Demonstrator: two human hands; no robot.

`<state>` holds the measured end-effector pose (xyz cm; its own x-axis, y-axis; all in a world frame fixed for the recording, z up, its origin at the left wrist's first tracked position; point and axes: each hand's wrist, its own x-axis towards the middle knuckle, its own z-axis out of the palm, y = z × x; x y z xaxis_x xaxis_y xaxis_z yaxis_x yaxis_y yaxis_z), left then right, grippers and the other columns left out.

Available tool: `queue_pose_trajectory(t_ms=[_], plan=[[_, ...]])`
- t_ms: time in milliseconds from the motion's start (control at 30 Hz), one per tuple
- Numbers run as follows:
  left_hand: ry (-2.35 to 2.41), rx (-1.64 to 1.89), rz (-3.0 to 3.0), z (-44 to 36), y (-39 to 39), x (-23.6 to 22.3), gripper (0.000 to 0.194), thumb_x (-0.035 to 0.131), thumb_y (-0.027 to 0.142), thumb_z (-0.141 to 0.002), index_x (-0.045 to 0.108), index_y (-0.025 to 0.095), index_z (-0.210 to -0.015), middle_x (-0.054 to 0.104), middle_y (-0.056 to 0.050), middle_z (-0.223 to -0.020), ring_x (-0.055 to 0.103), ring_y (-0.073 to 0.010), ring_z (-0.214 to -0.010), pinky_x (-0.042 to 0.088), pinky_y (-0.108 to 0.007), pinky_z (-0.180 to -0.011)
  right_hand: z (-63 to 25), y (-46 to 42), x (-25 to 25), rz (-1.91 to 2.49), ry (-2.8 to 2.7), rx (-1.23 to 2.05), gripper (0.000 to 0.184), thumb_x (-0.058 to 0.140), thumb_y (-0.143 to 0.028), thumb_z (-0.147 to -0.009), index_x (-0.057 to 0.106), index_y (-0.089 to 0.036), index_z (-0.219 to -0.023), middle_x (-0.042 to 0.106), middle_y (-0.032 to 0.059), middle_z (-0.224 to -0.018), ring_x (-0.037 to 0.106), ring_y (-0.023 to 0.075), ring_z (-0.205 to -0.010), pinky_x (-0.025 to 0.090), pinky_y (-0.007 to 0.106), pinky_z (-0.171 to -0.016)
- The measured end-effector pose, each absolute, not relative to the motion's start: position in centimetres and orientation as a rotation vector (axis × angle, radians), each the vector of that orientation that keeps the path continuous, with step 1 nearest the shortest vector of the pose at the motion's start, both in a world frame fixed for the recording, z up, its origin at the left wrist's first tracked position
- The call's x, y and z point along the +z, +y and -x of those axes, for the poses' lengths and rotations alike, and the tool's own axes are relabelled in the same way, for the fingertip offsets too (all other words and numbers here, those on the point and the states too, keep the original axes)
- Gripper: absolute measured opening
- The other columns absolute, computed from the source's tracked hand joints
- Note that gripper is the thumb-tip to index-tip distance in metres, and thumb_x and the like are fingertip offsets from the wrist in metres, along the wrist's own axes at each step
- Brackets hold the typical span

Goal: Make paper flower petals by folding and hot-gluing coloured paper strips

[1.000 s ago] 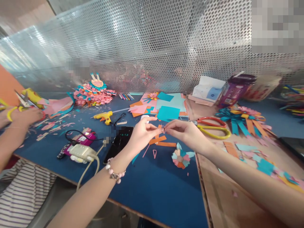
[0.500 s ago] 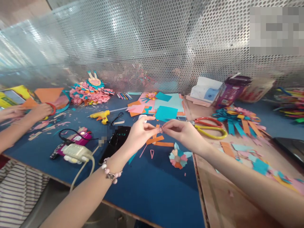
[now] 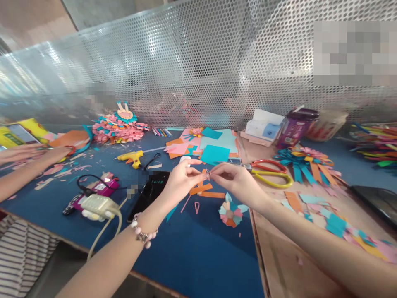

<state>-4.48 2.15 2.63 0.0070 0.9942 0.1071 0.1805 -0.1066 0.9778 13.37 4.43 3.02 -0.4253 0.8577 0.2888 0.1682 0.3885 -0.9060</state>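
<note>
My left hand (image 3: 181,179) and my right hand (image 3: 233,179) meet over the blue tabletop, fingertips pinched together. Between them is a small pink paper strip (image 3: 208,174), mostly covered by the fingers; its exact shape is hard to make out. Orange paper strips (image 3: 212,194) lie just below the fingertips. Nearer to me are a thin pink paper loop (image 3: 197,203) and a small multicoloured paper flower (image 3: 230,214). Scissors (image 3: 271,165) with red and yellow handles rest to the right of my right hand. A phone (image 3: 151,188) lies by my left wrist.
A yellow glue gun (image 3: 132,157) and a power strip (image 3: 101,205) with cables lie left. Behind stand stacked paper sheets (image 3: 217,154), a pink paper-flower heap (image 3: 119,128) and a purple cup (image 3: 297,127). At far left, another person's hands (image 3: 57,154) handle scissors.
My view has shifted slightly, so the table things sit a little lower in the picture. Both hands keep their pinch, with only slight finger movement.
</note>
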Motion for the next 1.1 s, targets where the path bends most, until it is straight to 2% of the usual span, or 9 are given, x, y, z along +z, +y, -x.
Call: queue_pose_trajectory(t_ms=[767, 1100], plan=[[1.284, 1.169, -1.406, 4.43, 2.15, 2.74, 0.049, 0.074, 0.029, -0.070, 0.054, 0.017, -0.113, 0.071, -0.005, -0.081, 0.067, -0.0194, -0.081, 0.048, -0.031, -0.075, -13.47, 4.48, 2.60, 0.855, -1.840, 1.043, 0.010, 0.060, -0.023, -0.079, 0.067, -0.017, -0.074, 0.066, 0.0046, -0.090, 0.062, 0.0149, -0.083, 0.050, 0.029, -0.076], [1.295, 1.162, -1.404, 4.18, 2.00, 3.08, 0.047, 0.074, 0.029, -0.071, 0.055, 0.016, -0.111, 0.070, -0.005, -0.081, 0.067, -0.0196, -0.081, 0.050, -0.030, -0.074, -13.53, 4.37, 2.68, 0.859, -1.836, 1.039, 0.012, 0.060, -0.026, -0.080, 0.066, -0.018, -0.073, 0.066, 0.0043, -0.089, 0.062, 0.0152, -0.083, 0.049, 0.030, -0.075]])
